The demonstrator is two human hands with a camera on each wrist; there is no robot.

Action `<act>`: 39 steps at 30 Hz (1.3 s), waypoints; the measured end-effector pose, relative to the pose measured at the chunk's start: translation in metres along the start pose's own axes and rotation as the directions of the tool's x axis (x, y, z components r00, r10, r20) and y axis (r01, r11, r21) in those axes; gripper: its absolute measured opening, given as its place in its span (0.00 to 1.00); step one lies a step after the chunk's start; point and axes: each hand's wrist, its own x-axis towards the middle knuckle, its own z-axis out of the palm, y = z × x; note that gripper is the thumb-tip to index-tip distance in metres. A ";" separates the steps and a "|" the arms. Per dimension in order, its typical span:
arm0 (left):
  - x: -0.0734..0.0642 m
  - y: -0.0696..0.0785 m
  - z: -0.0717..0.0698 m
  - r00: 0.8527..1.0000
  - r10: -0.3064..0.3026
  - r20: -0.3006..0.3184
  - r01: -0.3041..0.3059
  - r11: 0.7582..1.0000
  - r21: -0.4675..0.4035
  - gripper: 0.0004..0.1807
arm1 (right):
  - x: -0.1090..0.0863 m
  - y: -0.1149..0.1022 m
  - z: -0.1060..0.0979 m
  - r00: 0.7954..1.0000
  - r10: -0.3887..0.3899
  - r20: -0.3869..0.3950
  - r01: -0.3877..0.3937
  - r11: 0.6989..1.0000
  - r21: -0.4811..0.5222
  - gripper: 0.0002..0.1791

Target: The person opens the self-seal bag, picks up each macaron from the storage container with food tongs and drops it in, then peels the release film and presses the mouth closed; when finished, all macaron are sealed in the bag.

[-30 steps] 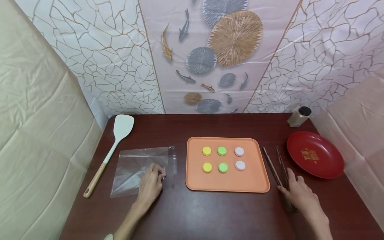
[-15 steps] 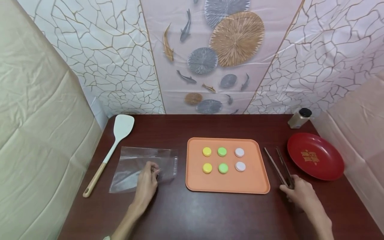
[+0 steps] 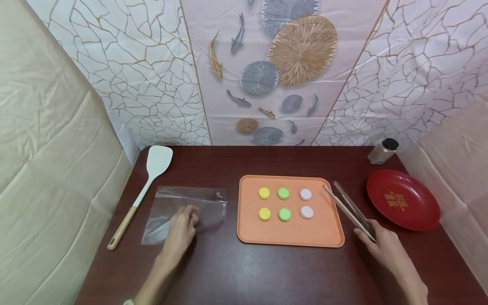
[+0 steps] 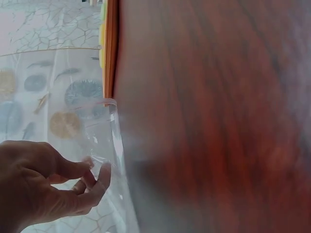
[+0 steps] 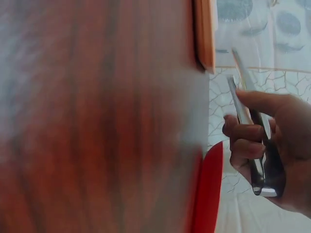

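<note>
Right hand (image 3: 384, 245) is gripping the tongs (image 3: 351, 215), now swinging tips leftward to the tray (image 3: 289, 234), apparently bringing the macarons (image 3: 306, 212) within reach; left hand (image 3: 181, 228) is pinching the clear bag (image 3: 210, 206).

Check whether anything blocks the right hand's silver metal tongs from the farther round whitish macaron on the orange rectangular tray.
Nothing visible: in the head view, one tip of the tongs overlaps the orange tray near its right edge, with only bare tray before the whitish macaron.
</note>
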 end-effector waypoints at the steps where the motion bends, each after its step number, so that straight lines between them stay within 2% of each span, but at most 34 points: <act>1: 0.001 -0.002 0.001 1.000 0.024 -0.007 -0.024 1.000 0.008 0.11 | 0.000 -0.012 -0.007 1.000 -0.025 0.016 0.025 1.000 0.009 0.21; 2: 0.001 -0.006 0.002 0.998 0.054 -0.021 -0.053 0.998 0.023 0.10 | -0.001 -0.023 -0.012 0.998 -0.058 0.032 0.057 0.998 0.017 0.20; 6: 0.005 0.025 -0.018 0.997 0.072 -0.010 -0.071 0.993 0.097 0.06 | -0.001 -0.046 -0.022 0.990 -0.132 0.053 0.132 0.991 0.006 0.12; 9: 0.008 0.060 -0.040 0.999 0.048 0.017 -0.050 0.988 0.143 0.03 | 0.000 -0.050 -0.024 0.986 -0.141 0.092 0.142 0.990 -0.005 0.11; 10: 0.008 0.060 -0.040 0.999 0.051 0.014 -0.052 0.987 0.150 0.03 | 0.002 -0.050 -0.025 0.985 -0.132 0.110 0.133 0.991 -0.010 0.12; 11: 0.008 0.057 -0.039 0.998 0.065 0.007 -0.065 0.987 0.149 0.03 | 0.003 -0.051 -0.026 0.984 -0.117 0.132 0.120 0.993 -0.017 0.13; 13: 0.006 0.040 -0.031 0.993 0.113 -0.038 -0.106 0.985 0.137 0.05 | 0.006 -0.053 -0.028 0.981 -0.079 0.176 0.087 0.996 -0.034 0.17; 15: 0.005 0.018 -0.019 0.987 0.147 -0.070 -0.137 0.982 0.127 0.08 | 0.008 -0.054 -0.030 0.978 -0.052 0.204 0.063 0.997 -0.050 0.21; 18: 0.002 -0.022 0.002 0.982 0.164 -0.096 -0.149 0.979 0.139 0.10 | 0.012 -0.055 -0.031 0.977 -0.041 0.207 0.058 0.995 -0.077 0.22; 20: 0.001 -0.040 0.011 0.984 0.153 -0.086 -0.138 0.979 0.152 0.10 | 0.013 -0.055 -0.031 0.978 -0.041 0.204 0.061 0.994 -0.091 0.22; 21: 0.001 -0.046 0.014 0.986 0.143 -0.084 -0.128 0.979 0.161 0.10 | 0.013 -0.055 -0.030 0.979 -0.044 0.200 0.064 0.993 -0.095 0.22; 23: 0.001 -0.045 0.014 0.989 0.127 -0.078 -0.113 0.981 0.160 0.11 | 0.014 -0.055 -0.029 0.979 -0.044 0.200 0.065 0.993 -0.098 0.23; 25: 0.002 -0.030 0.007 0.987 0.136 -0.084 -0.123 0.981 0.147 0.11 | 0.014 -0.055 -0.029 0.978 -0.040 0.206 0.060 0.994 -0.094 0.25; 31: 0.005 0.045 -0.030 0.987 0.144 -0.072 -0.134 0.982 0.134 0.11 | 0.012 -0.056 -0.029 0.975 -0.038 0.219 0.052 0.997 -0.058 0.27; 34: 0.005 0.058 -0.036 0.988 0.137 -0.070 -0.127 0.982 0.138 0.11 | 0.013 -0.062 -0.030 0.971 -0.056 0.231 0.065 0.997 -0.031 0.27; 39: 0.004 0.057 -0.036 0.980 0.174 -0.100 -0.160 0.978 0.136 0.13 | 0.016 -0.086 -0.030 0.965 -0.110 0.237 0.107 0.994 0.025 0.25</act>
